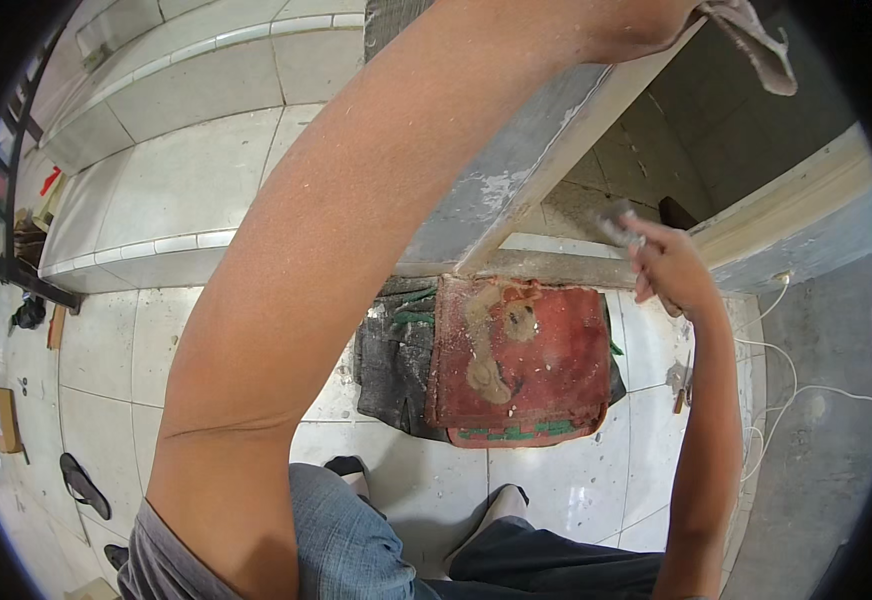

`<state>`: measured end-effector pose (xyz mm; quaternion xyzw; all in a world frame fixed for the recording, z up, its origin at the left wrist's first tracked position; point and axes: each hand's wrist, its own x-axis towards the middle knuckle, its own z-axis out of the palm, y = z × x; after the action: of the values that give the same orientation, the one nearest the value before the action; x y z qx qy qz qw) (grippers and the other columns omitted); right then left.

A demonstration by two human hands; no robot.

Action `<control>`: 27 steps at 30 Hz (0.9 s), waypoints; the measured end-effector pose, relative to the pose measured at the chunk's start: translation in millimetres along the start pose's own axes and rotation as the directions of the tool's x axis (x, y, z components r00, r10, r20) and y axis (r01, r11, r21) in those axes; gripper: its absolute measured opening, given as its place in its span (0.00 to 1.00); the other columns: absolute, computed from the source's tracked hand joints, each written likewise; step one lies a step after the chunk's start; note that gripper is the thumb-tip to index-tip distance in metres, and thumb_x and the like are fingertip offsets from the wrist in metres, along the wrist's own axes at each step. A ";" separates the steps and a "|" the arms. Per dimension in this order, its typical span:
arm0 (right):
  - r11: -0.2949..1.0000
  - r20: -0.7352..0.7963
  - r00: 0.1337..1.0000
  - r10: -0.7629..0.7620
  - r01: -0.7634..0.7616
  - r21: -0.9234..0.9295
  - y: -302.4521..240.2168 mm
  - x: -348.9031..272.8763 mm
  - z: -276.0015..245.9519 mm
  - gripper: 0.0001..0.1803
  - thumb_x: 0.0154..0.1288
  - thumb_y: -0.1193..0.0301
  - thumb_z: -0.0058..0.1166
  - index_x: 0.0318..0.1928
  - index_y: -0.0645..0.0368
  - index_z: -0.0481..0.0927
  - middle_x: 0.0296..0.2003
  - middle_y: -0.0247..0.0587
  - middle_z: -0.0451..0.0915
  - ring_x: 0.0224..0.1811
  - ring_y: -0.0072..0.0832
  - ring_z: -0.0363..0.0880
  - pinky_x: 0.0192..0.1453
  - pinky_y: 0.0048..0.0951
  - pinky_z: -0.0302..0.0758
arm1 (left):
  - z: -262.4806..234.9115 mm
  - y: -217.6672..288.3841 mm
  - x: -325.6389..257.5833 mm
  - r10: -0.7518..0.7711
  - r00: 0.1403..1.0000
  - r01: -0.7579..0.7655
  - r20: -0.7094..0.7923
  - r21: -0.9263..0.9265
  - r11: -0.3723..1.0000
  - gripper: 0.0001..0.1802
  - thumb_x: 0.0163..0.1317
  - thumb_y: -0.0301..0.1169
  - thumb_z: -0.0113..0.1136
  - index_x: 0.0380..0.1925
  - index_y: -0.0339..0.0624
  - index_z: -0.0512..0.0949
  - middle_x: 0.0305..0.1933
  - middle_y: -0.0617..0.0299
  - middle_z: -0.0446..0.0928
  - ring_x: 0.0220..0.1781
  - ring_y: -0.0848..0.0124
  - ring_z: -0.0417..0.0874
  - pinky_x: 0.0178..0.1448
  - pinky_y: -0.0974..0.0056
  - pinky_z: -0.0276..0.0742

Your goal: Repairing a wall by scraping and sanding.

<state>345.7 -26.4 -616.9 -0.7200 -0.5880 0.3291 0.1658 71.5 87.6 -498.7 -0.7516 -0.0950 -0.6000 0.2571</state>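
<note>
My left arm crossed the view from lower left to upper right. My left hand [656, 25] sat at the top edge, mostly out of frame, so I could not tell how far it was closed. A dusty grey-brown rag [761, 45] hung at that hand, and whether the hand gripped it was not visible.

My right hand [661, 270] was raised at the right of the view, fingers curled closed around a small pale grey object [621, 228] that projected up and to the left from the grip. The object was blurred; its kind could not be determined. It lay near the lower end of a grey, paint-worn slanted board [526, 170], just beside the board's pale edge.

The board ran from the top centre down to the floor, where its lower end met a low step [556, 265]. A second pale plank [796, 215] ran off to the right behind my right hand.

On the white tiled floor [206, 180] below the board lay a worn red mat [526, 365], stained with pale dried patches, resting partly on a black sheet [391, 370]. A white cable [786, 360] trailed over the floor to the right. A dark sandal [84, 487] lay at the lower left. My legs, in blue and dark trousers, stood just below the mat.
</note>
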 end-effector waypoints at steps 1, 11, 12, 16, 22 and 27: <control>0.970 -0.043 0.998 -0.036 0.045 0.239 4.9 -3.6 -10.4 0.25 0.76 0.72 0.49 0.71 0.64 0.73 0.40 0.51 0.86 0.32 0.29 0.88 0.40 0.29 0.87 | -3.2 2.7 1.5 -0.032 0.997 0.034 0.077 -0.025 0.999 0.20 0.70 0.23 0.46 0.56 0.42 0.83 0.63 0.53 0.83 0.77 0.58 0.72 0.85 0.45 0.51; 0.575 -0.123 0.969 -0.213 0.226 0.786 14.0 -15.4 67.1 0.23 0.76 0.74 0.53 0.69 0.66 0.75 0.62 0.54 0.81 0.60 0.39 0.85 0.63 0.35 0.85 | -24.6 23.7 16.5 -0.170 0.916 0.181 0.363 0.003 0.983 0.22 0.70 0.23 0.45 0.61 0.40 0.80 0.67 0.55 0.80 0.78 0.59 0.71 0.86 0.43 0.50; 0.570 -0.129 0.968 -0.215 0.232 0.789 11.7 -19.1 74.3 0.23 0.76 0.74 0.53 0.69 0.66 0.75 0.62 0.54 0.81 0.60 0.39 0.85 0.63 0.35 0.85 | -25.1 25.3 16.0 -0.162 0.917 0.173 0.364 0.001 0.985 0.22 0.70 0.23 0.45 0.61 0.40 0.80 0.67 0.55 0.80 0.78 0.59 0.71 0.86 0.43 0.50; 0.784 -0.294 0.934 -0.201 0.334 0.524 -17.3 -29.2 104.0 0.19 0.69 0.73 0.65 0.57 0.68 0.82 0.47 0.47 0.89 0.48 0.25 0.88 0.54 0.27 0.85 | -29.0 24.2 14.4 -0.165 0.908 0.184 0.384 -0.013 0.983 0.22 0.70 0.24 0.47 0.61 0.40 0.79 0.67 0.55 0.81 0.77 0.59 0.72 0.85 0.42 0.50; 0.944 -0.512 0.807 -0.293 0.330 -0.020 -36.7 -31.0 110.8 0.12 0.70 0.69 0.65 0.41 0.69 0.83 0.28 0.47 0.83 0.26 0.23 0.79 0.34 0.28 0.74 | -21.6 19.5 12.1 -0.114 0.937 0.121 0.330 -0.002 0.993 0.21 0.69 0.25 0.51 0.61 0.41 0.80 0.65 0.53 0.81 0.76 0.59 0.73 0.85 0.43 0.50; 0.849 -0.748 0.486 -0.451 0.491 -0.193 -17.3 -36.2 106.9 0.11 0.71 0.71 0.62 0.42 0.69 0.82 0.34 0.48 0.85 0.28 0.31 0.82 0.34 0.33 0.77 | -32.3 28.6 21.2 -0.173 0.904 0.181 0.391 0.017 0.983 0.21 0.67 0.24 0.55 0.60 0.42 0.79 0.64 0.52 0.82 0.76 0.57 0.73 0.85 0.43 0.52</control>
<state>258.1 -72.5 -673.8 -0.5963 -0.6252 -0.0552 0.5005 62.4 43.6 -481.5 -0.8468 -0.2063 -0.4597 0.1703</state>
